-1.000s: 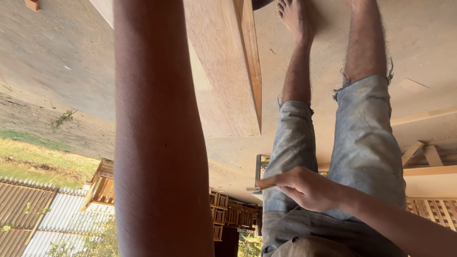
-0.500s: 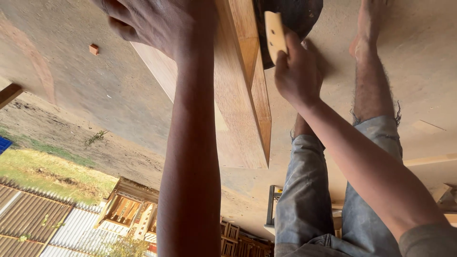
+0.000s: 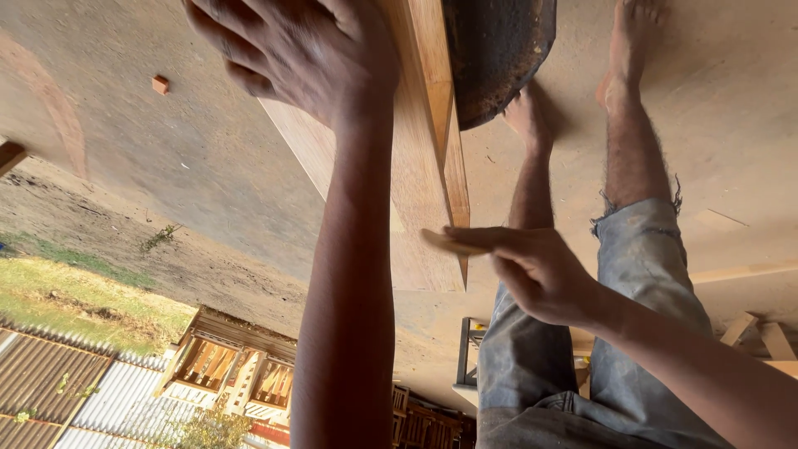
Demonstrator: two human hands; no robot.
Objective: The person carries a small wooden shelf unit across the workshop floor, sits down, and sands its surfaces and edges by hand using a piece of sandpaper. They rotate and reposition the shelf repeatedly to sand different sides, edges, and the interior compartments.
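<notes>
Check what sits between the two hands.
Head view: the long wooden board runs between them. The left hand rests flat on it; the right hand holds a thin tan piece beside its edge.

Warm, bright daylight fills the upside-down view. The grassy patch (image 3: 75, 299) glares in direct sun, while the concrete floor (image 3: 191, 158) lies in soft shade. The left hand (image 3: 291, 50) looks motion-blurred; frame edges are slightly soft.
</notes>
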